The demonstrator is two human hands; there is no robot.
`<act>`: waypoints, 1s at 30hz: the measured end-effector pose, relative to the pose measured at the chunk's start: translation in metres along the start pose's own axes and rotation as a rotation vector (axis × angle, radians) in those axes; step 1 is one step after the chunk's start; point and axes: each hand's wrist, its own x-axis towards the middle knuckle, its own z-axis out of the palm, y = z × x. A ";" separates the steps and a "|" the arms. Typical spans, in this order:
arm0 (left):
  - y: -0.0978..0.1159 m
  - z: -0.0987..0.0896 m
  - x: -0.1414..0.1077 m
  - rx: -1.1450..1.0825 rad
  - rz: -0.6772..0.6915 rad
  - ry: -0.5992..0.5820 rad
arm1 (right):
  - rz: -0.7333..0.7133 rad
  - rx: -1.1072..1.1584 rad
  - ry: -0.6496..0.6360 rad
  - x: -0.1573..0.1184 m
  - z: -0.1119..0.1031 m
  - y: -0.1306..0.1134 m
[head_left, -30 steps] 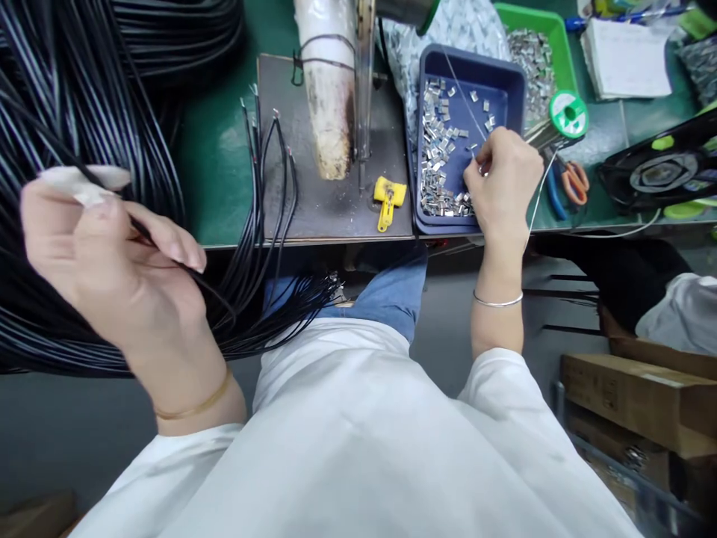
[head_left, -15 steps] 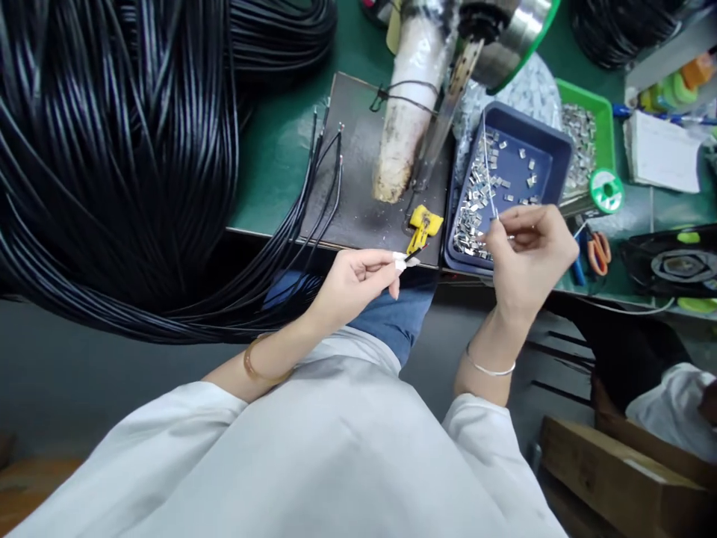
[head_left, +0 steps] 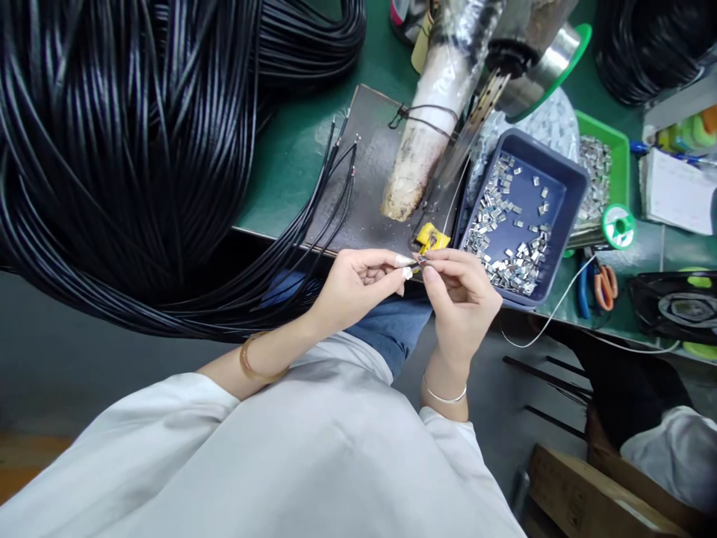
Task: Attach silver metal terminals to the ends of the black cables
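Observation:
My left hand (head_left: 367,284), with white coverings on its fingertips, pinches a black cable (head_left: 415,264) near its stripped end, where small coloured wire tips show. My right hand (head_left: 462,291) is closed at that same end, thumb and fingertips meeting the wire tips. A thin, silvery solder wire (head_left: 456,196) rises from the right fingers, and a pale loop of it hangs behind the hand towards the spool. What exactly lies between the right fingertips is partly hidden. Just beyond both hands is a yellow clip-like holder (head_left: 431,237) on the dark board (head_left: 367,202).
Black cables (head_left: 128,149) pile up at left. A wrapped white tube (head_left: 411,161) hangs over the board. Right of it stand a blue tray (head_left: 568,202) of small metal pieces, a green tray (head_left: 621,149), a solder spool (head_left: 619,226) and pliers (head_left: 605,288). Another person sits at right.
My right hand has moved left from over the blue tray to the cable end, bringing the solder wire along. My left hand stays about where it was, still pinching the cable.

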 end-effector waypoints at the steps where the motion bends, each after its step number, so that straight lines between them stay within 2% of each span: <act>1: -0.002 0.000 0.000 0.016 0.030 0.006 | 0.008 0.006 0.000 0.000 0.001 0.001; 10: -0.013 -0.004 0.000 0.508 0.493 0.090 | -0.012 -0.015 0.015 0.000 0.001 0.000; 13: -0.014 -0.004 0.000 0.571 0.577 0.091 | -0.015 -0.005 0.019 -0.001 0.001 0.000; 19: -0.017 -0.003 0.000 0.560 0.664 0.098 | 0.017 0.191 0.025 -0.005 0.005 0.000; 21: -0.014 -0.003 -0.002 0.480 0.606 0.047 | 0.028 0.235 0.028 -0.006 0.006 0.001; 22: -0.011 -0.004 -0.002 0.420 0.534 -0.014 | 0.035 0.261 0.026 -0.007 0.006 0.001; 25: -0.002 -0.006 -0.004 0.207 0.224 -0.233 | 0.055 0.336 -0.016 -0.007 0.007 0.004; 26: 0.000 -0.006 -0.004 0.138 0.137 -0.273 | 0.056 0.337 -0.023 -0.007 0.007 0.005; 30: 0.006 -0.008 -0.003 -0.055 -0.046 -0.261 | -0.010 0.197 0.118 -0.004 0.006 0.004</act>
